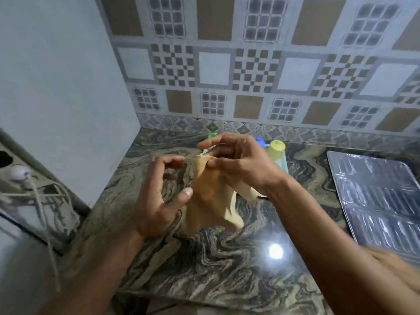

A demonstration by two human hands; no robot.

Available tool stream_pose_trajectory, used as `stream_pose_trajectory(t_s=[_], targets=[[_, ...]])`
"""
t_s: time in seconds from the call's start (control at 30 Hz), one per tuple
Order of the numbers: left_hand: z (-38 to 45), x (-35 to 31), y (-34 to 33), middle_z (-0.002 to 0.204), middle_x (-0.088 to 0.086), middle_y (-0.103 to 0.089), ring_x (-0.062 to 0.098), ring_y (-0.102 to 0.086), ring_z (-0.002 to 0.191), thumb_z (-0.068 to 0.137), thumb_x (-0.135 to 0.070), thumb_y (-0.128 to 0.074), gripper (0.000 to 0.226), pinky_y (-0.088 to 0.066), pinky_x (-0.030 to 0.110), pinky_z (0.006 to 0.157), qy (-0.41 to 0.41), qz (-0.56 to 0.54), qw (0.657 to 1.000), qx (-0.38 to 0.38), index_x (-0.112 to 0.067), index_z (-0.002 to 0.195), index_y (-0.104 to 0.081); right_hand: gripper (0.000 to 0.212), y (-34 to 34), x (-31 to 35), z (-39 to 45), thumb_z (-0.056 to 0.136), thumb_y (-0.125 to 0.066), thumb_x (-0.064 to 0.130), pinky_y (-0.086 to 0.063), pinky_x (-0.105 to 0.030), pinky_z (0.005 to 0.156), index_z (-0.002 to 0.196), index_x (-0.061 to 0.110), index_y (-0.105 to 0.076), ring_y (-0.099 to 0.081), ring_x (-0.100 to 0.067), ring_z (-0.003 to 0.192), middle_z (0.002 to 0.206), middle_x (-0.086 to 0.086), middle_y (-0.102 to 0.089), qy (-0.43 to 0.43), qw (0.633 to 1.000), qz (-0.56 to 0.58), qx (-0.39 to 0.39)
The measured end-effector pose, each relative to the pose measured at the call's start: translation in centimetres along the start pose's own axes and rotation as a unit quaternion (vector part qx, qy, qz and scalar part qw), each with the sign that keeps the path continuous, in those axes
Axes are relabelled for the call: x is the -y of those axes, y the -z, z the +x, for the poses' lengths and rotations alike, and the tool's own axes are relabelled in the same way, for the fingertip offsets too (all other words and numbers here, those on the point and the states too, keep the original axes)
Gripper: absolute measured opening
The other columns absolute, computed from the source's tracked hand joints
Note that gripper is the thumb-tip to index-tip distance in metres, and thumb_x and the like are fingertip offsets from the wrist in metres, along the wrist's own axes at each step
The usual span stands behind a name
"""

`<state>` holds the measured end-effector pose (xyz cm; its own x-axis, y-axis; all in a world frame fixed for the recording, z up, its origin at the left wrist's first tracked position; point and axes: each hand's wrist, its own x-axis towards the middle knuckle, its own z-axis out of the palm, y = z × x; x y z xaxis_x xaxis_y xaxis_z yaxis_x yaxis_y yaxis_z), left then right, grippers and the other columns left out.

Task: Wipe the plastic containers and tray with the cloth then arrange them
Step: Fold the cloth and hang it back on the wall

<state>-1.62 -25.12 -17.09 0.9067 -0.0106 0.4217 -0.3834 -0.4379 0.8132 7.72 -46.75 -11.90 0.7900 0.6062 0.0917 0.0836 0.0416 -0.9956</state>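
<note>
Both hands up over the marbled bench (227, 264), cloth between them. Right hand (241, 162) pinches the top edge of the tan cloth (211, 196) between thumb and fingers, so the cloth hangs down from that pinch, lower folds just above the bench or brushing it, can't tell which. Left hand (159, 196) sits just left of the cloth, fingers curled but spread, thumb tip at the cloth's left edge; not gripping anything as far as I can see. Hands close together, not touching each other. Containers are behind the cloth, near the tiled wall (272, 76): a pale yellow container (276, 150) just right of the right hand, a blue cap (259, 141) beside it mostly hidden by the hand, a green cap (212, 135) peeking out behind the fingertips. Pale green tray (282, 165) edge shows under the yellow container, rest blocked by the wrist. Well right of the cloth, a ribbed metal drainboard (375, 201) lies at the bench's right end. Well left of the cloth, off the bench edge, a white plug (19, 173) with a cord (43, 214) trailing down. Bright light glare on the bench below the cloth.
</note>
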Motion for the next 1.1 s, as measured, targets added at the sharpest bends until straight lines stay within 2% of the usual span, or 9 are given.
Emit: stream_pose_trajectory(t_s=[0.13, 0.3, 0.4, 0.57, 0.67, 0.77, 0.87, 1.0, 1.1], targets=[[1.9, -1.0, 2.5, 0.143, -0.002, -0.06, 0.015, -0.054, 0.138, 0.09, -0.038, -0.056, 0.052, -0.043, 0.039, 0.113, 0.053, -0.074, 0.996, 0.011, -0.023, 0.14, -0.052, 0.033, -1.7, 2.7, 3.1, 0.092, -0.07, -0.014, -0.057, -0.022, 0.082, 0.121, 0.003, -0.07, -0.075, -0.008, 0.092, 0.101, -0.001, -0.082, 0.017, 0.991, -0.085, 0.098], [3.1, -2.7, 7.1, 0.078, -0.009, -0.058, 0.011, -0.055, 0.078, 0.093, -0.044, -0.06, 0.024, -0.043, 0.032, 0.072, 0.094, -0.071, 0.992, 0.036, -0.021, 0.085, -0.063, 0.033, -3.1, 6.6, 5.7, 0.092, -0.076, -0.003, -0.063, -0.032, 0.086, 0.124, 0.002, -0.071, -0.078, -0.02, 0.099, 0.104, -0.011, -0.082, 0.054, 0.978, -0.151, 0.132], [2.9, -3.6, 10.1, 0.073, -0.001, -0.054, 0.013, -0.051, 0.072, 0.101, -0.031, -0.059, 0.031, -0.041, 0.029, 0.07, 0.06, -0.021, 0.998, -0.006, -0.004, 0.084, -0.056, 0.031, -4.4, 8.0, 7.1, 0.093, -0.078, 0.009, -0.065, -0.043, 0.09, 0.124, 0.01, -0.073, -0.078, -0.029, 0.101, 0.103, -0.015, -0.08, 0.064, 0.968, -0.195, 0.147], [2.2, -5.0, 14.8, 0.064, 0.009, -0.056, 0.025, -0.052, 0.063, 0.099, -0.029, -0.06, 0.028, -0.042, 0.03, 0.066, 0.053, 0.053, 0.996, -0.05, -0.009, 0.079, -0.058, 0.016, -7.5, 7.4, 10.4, 0.097, -0.077, 0.026, -0.055, -0.068, 0.092, 0.112, 0.02, -0.076, -0.067, -0.052, 0.104, 0.101, -0.028, -0.075, 0.085, 0.956, -0.21, 0.188], [2.0, -5.2, 17.7, 0.071, 0.019, -0.054, 0.03, -0.05, 0.066, 0.096, -0.034, -0.062, 0.032, -0.038, 0.035, 0.069, 0.053, 0.074, 0.992, -0.09, -0.006, 0.079, -0.058, 0.018, -9.2, 6.7, 12.4, 0.098, -0.074, 0.03, -0.051, -0.057, 0.073, 0.109, 0.017, -0.071, -0.059, -0.063, 0.087, 0.093, -0.039, -0.065, 0.106, 0.958, -0.183, 0.194], [1.5, -5.3, 20.7, 0.072, 0.013, -0.058, 0.02, -0.053, 0.066, 0.093, -0.033, -0.066, 0.024, -0.039, 0.032, 0.069, 0.057, 0.108, 0.984, -0.132, -0.012, 0.083, -0.063, 0.022, -11.6, 7.1, 14.5, 0.097, -0.07, 0.033, -0.044, -0.049, 0.07, 0.106, 0.013, -0.065, -0.058, -0.045, 0.074, 0.086, -0.036, -0.061, 0.153, 0.96, -0.151, 0.18], [1.5, -5.7, 23.2, 0.075, 0.018, -0.058, 0.027, -0.051, 0.061, 0.09, -0.033, -0.068, 0.013, -0.038, 0.031, 0.065, 0.054, 0.141, 0.972, -0.183, -0.023, 0.096, -0.061, 0.024, -13.7, 8.6, 16.8, 0.097, -0.071, 0.029, -0.045, -0.056, 0.068, 0.106, 0.007, -0.065, -0.058, -0.044, 0.075, 0.088, -0.037, -0.06, 0.201, 0.95, -0.12, 0.209], [2.6, -7.1, 26.7, 0.087, 0.018, -0.063, 0.043, -0.059, 0.08, 0.098, -0.031, -0.07, 0.008, -0.048, 0.04, 0.071, 0.023, 0.189, 0.959, -0.211, -0.029, 0.105, -0.065, 0.023, -15.1, 11.4, 20.0, 0.086, -0.085, 0.011, -0.055, -0.055, 0.094, 0.107, 0.009, -0.075, -0.067, -0.049, 0.1, 0.108, -0.034, -0.068, 0.209, 0.941, -0.094, 0.247], [4.1, -8.2, 29.1, 0.091, -0.005, -0.072, 0.018, -0.069, 0.082, 0.096, -0.033, -0.075, 0.007, -0.054, 0.035, 0.07, 0.02, 0.235, 0.939, -0.25, -0.033, 0.101, -0.07, 0.025, -16.4, 13.8, 22.6, 0.082, -0.088, 0.007, -0.061, -0.039, 0.094, 0.106, 0.01, -0.08, -0.075, -0.025, 0.102, 0.108, -0.01, -0.078, 0.227, 0.939, -0.134, 0.219]])
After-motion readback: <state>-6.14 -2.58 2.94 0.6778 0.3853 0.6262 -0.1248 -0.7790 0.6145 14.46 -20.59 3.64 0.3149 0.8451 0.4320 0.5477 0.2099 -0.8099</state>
